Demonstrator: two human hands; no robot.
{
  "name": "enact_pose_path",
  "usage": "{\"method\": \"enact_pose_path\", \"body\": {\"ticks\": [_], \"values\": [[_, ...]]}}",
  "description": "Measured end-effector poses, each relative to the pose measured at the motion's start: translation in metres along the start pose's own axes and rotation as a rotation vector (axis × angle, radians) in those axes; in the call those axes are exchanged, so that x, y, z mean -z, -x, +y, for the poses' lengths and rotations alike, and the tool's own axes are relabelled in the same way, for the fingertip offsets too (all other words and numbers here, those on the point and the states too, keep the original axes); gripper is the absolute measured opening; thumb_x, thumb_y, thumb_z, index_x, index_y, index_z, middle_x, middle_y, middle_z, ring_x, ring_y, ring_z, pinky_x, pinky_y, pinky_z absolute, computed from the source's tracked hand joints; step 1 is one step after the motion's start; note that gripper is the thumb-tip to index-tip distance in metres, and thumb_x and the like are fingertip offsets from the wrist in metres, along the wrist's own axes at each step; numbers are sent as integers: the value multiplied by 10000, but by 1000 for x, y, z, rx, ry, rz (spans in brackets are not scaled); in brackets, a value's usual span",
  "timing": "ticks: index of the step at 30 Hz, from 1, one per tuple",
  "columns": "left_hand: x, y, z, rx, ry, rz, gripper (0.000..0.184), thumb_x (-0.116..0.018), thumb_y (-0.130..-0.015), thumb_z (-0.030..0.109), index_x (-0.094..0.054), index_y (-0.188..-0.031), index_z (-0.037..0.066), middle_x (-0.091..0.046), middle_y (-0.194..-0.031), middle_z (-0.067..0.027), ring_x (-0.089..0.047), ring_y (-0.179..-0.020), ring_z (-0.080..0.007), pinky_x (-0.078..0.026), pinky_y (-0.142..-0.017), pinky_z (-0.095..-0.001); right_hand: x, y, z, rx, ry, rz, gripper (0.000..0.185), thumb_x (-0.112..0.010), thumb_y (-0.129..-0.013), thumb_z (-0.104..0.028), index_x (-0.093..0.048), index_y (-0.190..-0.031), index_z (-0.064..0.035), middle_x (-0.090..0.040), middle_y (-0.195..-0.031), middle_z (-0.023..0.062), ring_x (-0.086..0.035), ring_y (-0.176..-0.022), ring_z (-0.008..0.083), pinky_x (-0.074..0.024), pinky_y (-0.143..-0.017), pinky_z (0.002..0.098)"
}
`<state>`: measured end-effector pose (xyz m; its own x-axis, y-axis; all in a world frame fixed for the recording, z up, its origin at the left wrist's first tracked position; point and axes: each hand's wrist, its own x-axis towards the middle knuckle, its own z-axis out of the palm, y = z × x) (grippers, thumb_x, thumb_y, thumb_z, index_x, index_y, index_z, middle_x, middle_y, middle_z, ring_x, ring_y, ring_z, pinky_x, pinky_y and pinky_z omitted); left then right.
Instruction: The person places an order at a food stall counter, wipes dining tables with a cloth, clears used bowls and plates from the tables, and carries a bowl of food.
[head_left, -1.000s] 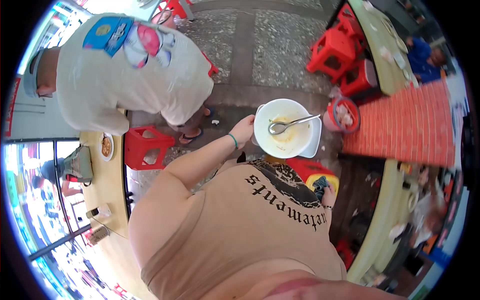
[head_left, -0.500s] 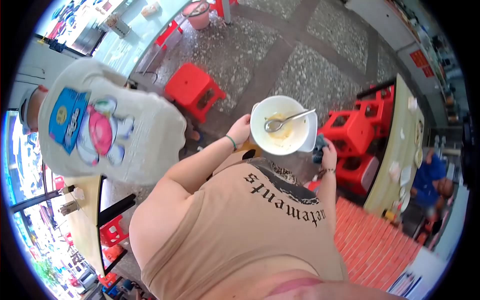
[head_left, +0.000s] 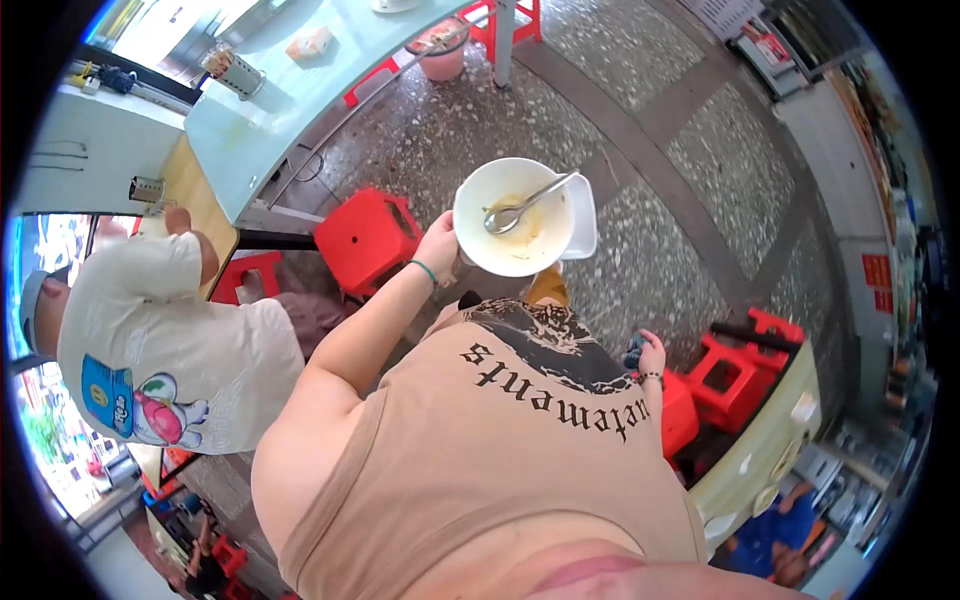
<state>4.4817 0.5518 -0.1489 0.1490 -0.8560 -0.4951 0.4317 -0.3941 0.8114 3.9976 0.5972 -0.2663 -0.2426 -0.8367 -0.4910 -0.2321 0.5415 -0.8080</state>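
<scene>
My left hand (head_left: 440, 249), with a green band at the wrist, grips the near-left rim of a white bowl (head_left: 470, 225). A metal spoon (head_left: 505, 218) lies in the bowl over yellowish food remains. Under the bowl, a second white dish (head_left: 585, 222) sticks out on the right. Lower right, my right hand (head_left: 652, 357), with a beaded bracelet, is closed on a dark bluish cloth-like bundle (head_left: 633, 352) and is apart from the bowl.
Red stools (head_left: 365, 240) stand at the left beside a pale glass-topped table (head_left: 270, 110). At lower right are more red stools (head_left: 735, 385) and a long table (head_left: 765, 430). A person in a light shirt (head_left: 180, 340) is on the left, another in blue (head_left: 775, 525) at lower right.
The view has turned, bringing the glass-topped table closer. The bowl has shifted left and up in view. My right hand, nearer the bowl half a second ago, is now lower and farther from it.
</scene>
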Motion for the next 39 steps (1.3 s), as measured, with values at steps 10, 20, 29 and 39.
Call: {"method": "enact_pose_path", "body": {"ticks": [10, 20, 29, 39], "values": [[-51, -132, 112, -96, 347, 361, 175, -471, -905, 101, -518, -1072, 76, -607, -927, -35, -611, -740, -117, -503, -615, -251, -191, -228, -385, 132, 62, -748, 216, -504, -879, -208, -644, -868, -43, -626, -850, 21, -553, -799, 96, -428, -731, 232], [-2, -322, 203, -186, 288, 411, 155, -493, -893, 113, -523, -1035, 56, -601, -859, -35, -590, -698, -110, -488, -572, -251, -383, -334, -515, 269, 104, -873, 288, -556, -894, -271, -615, -979, -3, -624, -895, -5, -544, -794, 66, -425, -710, 218], [-20, -429, 256, -58, 374, 447, 209, -475, -879, 91, -537, -1078, 71, -599, -914, -30, -594, -725, -99, -473, -596, -229, -445, -455, -600, 307, 288, -797, 227, -543, -867, -170, -632, -968, 12, -647, -835, 30, -568, -714, 87, -445, -669, 245], [-71, -538, 288, -114, -315, 1027, 343, -470, -856, 130, -490, -1138, -64, -512, -947, -90, -557, -796, -150, -482, -752, -260, -544, -593, -710, 346, 548, -997, 228, -543, -860, -163, -640, -964, 14, -645, -813, 25, -568, -715, 85, -440, -657, 244]]}}
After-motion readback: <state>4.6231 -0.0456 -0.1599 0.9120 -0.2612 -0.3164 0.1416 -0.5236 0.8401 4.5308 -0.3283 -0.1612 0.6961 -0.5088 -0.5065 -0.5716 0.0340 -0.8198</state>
